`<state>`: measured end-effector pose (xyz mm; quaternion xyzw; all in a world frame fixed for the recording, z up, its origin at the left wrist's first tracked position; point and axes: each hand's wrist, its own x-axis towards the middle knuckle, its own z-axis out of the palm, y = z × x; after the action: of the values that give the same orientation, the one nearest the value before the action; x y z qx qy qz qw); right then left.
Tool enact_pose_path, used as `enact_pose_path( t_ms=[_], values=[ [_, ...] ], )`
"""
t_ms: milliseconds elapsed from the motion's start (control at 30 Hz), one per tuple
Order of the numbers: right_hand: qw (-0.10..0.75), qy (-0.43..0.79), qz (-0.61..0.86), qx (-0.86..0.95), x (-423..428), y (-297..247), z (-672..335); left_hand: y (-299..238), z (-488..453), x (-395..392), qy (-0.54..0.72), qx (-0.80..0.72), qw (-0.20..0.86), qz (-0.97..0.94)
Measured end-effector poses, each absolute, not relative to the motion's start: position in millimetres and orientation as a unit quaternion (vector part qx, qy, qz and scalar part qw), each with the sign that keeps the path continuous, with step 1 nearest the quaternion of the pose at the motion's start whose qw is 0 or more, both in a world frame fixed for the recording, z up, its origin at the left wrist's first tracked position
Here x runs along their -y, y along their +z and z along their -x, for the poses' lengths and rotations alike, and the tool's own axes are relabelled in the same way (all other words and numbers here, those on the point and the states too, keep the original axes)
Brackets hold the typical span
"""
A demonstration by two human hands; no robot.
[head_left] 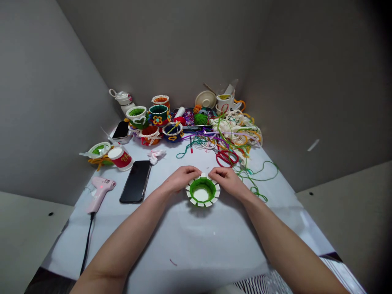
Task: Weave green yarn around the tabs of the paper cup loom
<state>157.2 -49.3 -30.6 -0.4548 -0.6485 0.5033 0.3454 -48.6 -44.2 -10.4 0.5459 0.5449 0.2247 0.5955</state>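
Note:
A paper cup woven with green yarn (212,187) stands on the table in front of me, its white rim tabs folded outward all round. From the far left of the rim, my left hand (183,178) pinches a tab between thumb and fingers. Opposite it, my right hand (227,180) grips the rim at the far right in the same way. Between the two hands one white tab points away from me. The fingertips partly cover the tabs they hold. Loose green yarn (260,179) trails over the table right of my right hand.
A black phone (135,182) and a pink glue gun (101,194) with a cord lie left. Behind them stands a red-and-white paper cup (120,158). Several yarn-covered cups (158,115), a tray (189,127), a yarn heap (235,128) and red scissors (227,158) sit farther back.

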Motion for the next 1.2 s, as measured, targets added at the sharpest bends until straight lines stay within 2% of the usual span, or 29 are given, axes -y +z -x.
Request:
enact_pose_path(
  t_ms=[133, 267, 600, 867, 1033, 1200],
  values=[
    [0.346, 0.483, 0.458, 0.661, 50, -29, -157, 12, 48, 38, 0.211, -0.484, 0.592, -0.608],
    [0.348, 0.466, 0.458, 0.672, 51, -25, -158, 21, 39, 29, 0.217, -0.487, 0.518, -0.669],
    [0.336, 0.528, 0.461, 0.629, 52, -28, -155, -5, 32, 35, 0.246, -0.481, 0.596, -0.594],
    [0.312, 0.484, 0.475, 0.665, 48, -25, -168, -3, 34, 33, 0.242, -0.447, 0.618, -0.600],
    [0.282, 0.469, 0.456, 0.702, 46, -18, -187, -5, 36, 36, 0.234, -0.474, 0.585, -0.615],
    [0.318, 0.445, 0.444, 0.710, 53, -9, -190, -7, 33, 39, 0.236, -0.488, 0.560, -0.627]
  ],
)
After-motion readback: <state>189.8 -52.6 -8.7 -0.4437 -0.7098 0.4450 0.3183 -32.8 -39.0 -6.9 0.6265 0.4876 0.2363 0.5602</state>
